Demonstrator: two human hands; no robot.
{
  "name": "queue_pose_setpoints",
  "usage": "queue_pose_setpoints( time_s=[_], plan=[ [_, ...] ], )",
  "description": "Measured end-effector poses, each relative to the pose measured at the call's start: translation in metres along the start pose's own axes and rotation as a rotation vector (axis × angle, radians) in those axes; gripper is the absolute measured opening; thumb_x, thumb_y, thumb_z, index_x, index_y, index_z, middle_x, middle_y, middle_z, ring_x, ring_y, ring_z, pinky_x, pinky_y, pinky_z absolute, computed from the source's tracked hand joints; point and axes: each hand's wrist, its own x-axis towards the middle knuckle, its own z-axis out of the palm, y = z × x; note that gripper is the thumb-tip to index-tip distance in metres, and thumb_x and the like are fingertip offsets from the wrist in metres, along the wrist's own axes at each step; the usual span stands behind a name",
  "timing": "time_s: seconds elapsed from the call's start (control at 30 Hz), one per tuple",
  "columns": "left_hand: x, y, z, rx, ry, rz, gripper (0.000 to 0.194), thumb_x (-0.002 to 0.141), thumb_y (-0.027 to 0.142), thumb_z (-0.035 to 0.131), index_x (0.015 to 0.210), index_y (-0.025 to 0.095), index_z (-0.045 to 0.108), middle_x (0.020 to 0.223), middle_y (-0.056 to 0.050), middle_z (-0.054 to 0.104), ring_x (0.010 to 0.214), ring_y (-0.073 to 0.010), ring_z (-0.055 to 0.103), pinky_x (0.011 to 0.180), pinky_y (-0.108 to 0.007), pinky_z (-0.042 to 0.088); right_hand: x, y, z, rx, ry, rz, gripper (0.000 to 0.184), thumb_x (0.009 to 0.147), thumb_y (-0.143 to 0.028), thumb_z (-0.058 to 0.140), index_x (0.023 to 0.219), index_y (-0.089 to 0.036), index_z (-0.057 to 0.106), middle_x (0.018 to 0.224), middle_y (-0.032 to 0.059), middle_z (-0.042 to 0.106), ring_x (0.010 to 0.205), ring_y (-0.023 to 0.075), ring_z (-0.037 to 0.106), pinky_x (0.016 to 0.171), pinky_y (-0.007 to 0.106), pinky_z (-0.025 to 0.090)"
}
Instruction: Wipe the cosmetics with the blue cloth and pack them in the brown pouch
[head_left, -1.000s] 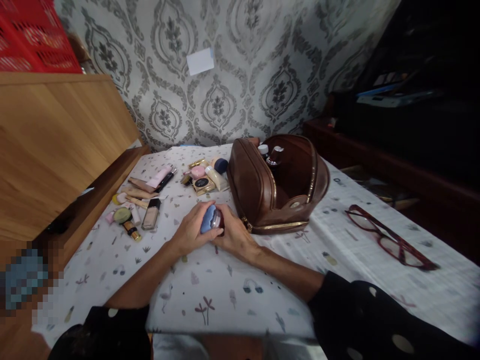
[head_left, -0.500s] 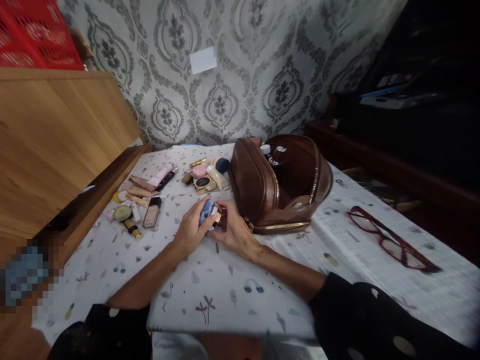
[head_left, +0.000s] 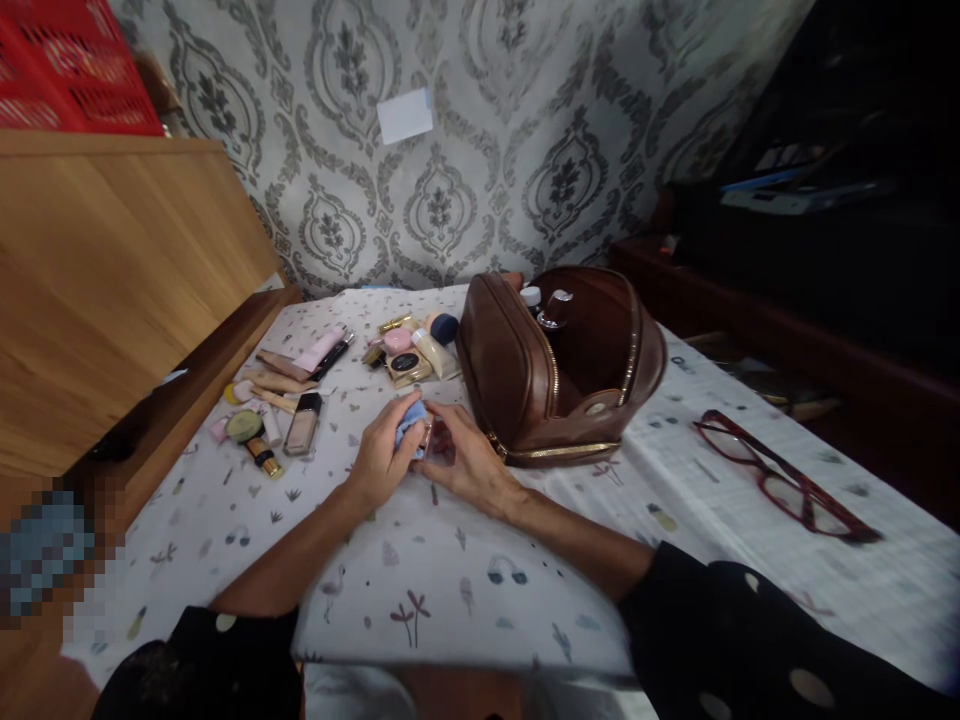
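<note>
Over the front middle of the table, my left hand [head_left: 381,455] is closed on a blue cloth [head_left: 409,420], pressing it against a small shiny cosmetic item [head_left: 429,436]. My right hand [head_left: 469,465] grips that item from the other side. Fingers and cloth cover most of it, so its exact kind is unclear. Just right of my hands stands a brown cosmetic bag [head_left: 495,350], unzipped, with a white-capped bottle [head_left: 531,297] and a shiny clear-topped item [head_left: 556,308] inside. Behind my hands lies a group of cosmetics, including a cream tube [head_left: 433,352] and a pink round container [head_left: 397,341].
On the left lie a foundation bottle [head_left: 303,424], a green-topped round container [head_left: 244,427], brushes [head_left: 281,382] and a pink tube [head_left: 321,348]. Red-framed glasses [head_left: 784,480] rest at the right. A wooden panel [head_left: 127,300] borders the left side; patterned wallpaper rises behind.
My hands stay in nearly the same place while the cloth and the small item turn between them. The item's gold and dark part is now more covered. The other things have not moved.
</note>
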Motion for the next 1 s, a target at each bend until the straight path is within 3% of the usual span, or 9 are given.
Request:
queue_pose_setpoints(
  time_s=[0.23, 0.33, 0.4, 0.5, 0.63, 0.83, 0.93, 1.0],
  plan=[
    [0.001, 0.003, -0.005, 0.022, -0.023, 0.254, 0.037, 0.102, 0.024, 0.042, 0.135, 0.019, 0.057, 0.137, -0.014, 0.059, 0.132, -0.023, 0.054, 0.112, -0.045, 0.045, 0.001, -0.005, 0.0, 0.023, -0.019, 0.067, 0.073, 0.074, -0.028, 0.076, 0.14, -0.018, 0.046, 0.117, 0.0115, 0.058, 0.098, 0.0246, 0.062, 0.09, 0.045, 0.055],
    [0.002, 0.004, -0.006, 0.04, -0.039, 0.384, 0.039, 0.1, 0.024, 0.046, 0.138, 0.019, 0.055, 0.138, -0.015, 0.059, 0.136, -0.0254, 0.051, 0.113, -0.048, 0.043, 0.003, -0.002, 0.0, 0.144, -0.024, 0.144, 0.07, 0.075, -0.026, 0.073, 0.137, -0.015, 0.042, 0.113, 0.0117, 0.062, 0.092, 0.0227, 0.065, 0.085, 0.042, 0.056],
    [0.002, 0.004, -0.007, 0.047, -0.057, 0.401, 0.04, 0.1, 0.024, 0.047, 0.138, 0.017, 0.055, 0.137, -0.016, 0.059, 0.136, -0.026, 0.05, 0.114, -0.048, 0.042, 0.004, 0.0, 0.001, 0.203, -0.009, 0.171, 0.063, 0.075, -0.026, 0.072, 0.13, -0.015, 0.044, 0.108, 0.0103, 0.064, 0.09, 0.0216, 0.065, 0.081, 0.039, 0.056],
    [0.003, 0.003, -0.006, 0.022, -0.074, 0.272, 0.038, 0.102, 0.027, 0.043, 0.135, 0.017, 0.058, 0.135, -0.015, 0.061, 0.13, -0.0239, 0.055, 0.111, -0.043, 0.045, 0.004, 0.0, 0.002, 0.232, -0.002, 0.166, 0.056, 0.07, -0.026, 0.076, 0.118, -0.019, 0.048, 0.102, 0.0064, 0.064, 0.085, 0.019, 0.066, 0.077, 0.036, 0.057],
    [0.006, 0.003, -0.007, -0.086, -0.106, 0.076, 0.039, 0.103, 0.035, 0.039, 0.125, 0.018, 0.065, 0.121, -0.012, 0.068, 0.116, -0.0218, 0.063, 0.104, -0.037, 0.049, 0.001, -0.002, 0.004, 0.22, -0.05, 0.124, 0.062, 0.065, -0.025, 0.08, 0.118, -0.021, 0.048, 0.099, 0.002, 0.062, 0.081, 0.0165, 0.066, 0.079, 0.036, 0.058],
    [0.01, 0.005, -0.011, -0.263, -0.127, -0.178, 0.045, 0.099, 0.049, 0.045, 0.124, 0.019, 0.067, 0.124, -0.009, 0.069, 0.119, -0.0232, 0.062, 0.105, -0.037, 0.047, -0.002, -0.002, 0.004, 0.187, -0.017, 0.035, 0.068, 0.065, -0.022, 0.081, 0.124, -0.024, 0.048, 0.111, 0.0044, 0.061, 0.086, 0.0172, 0.067, 0.084, 0.039, 0.059],
    [0.009, 0.002, -0.011, -0.419, -0.159, -0.343, 0.055, 0.097, 0.056, 0.047, 0.133, 0.018, 0.06, 0.121, -0.009, 0.07, 0.11, -0.0235, 0.067, 0.096, -0.036, 0.052, -0.002, -0.004, 0.003, 0.14, 0.043, -0.04, 0.068, 0.067, -0.023, 0.08, 0.126, -0.025, 0.047, 0.12, 0.0066, 0.058, 0.089, 0.0185, 0.067, 0.085, 0.04, 0.059],
    [0.008, 0.001, -0.01, -0.479, -0.164, -0.382, 0.059, 0.095, 0.06, 0.047, 0.135, 0.017, 0.059, 0.118, -0.009, 0.072, 0.107, -0.0237, 0.068, 0.095, -0.036, 0.052, -0.002, -0.006, 0.002, 0.085, 0.098, -0.101, 0.064, 0.07, -0.021, 0.078, 0.127, -0.025, 0.048, 0.122, 0.0075, 0.056, 0.093, 0.0198, 0.066, 0.087, 0.041, 0.058]
  ],
)
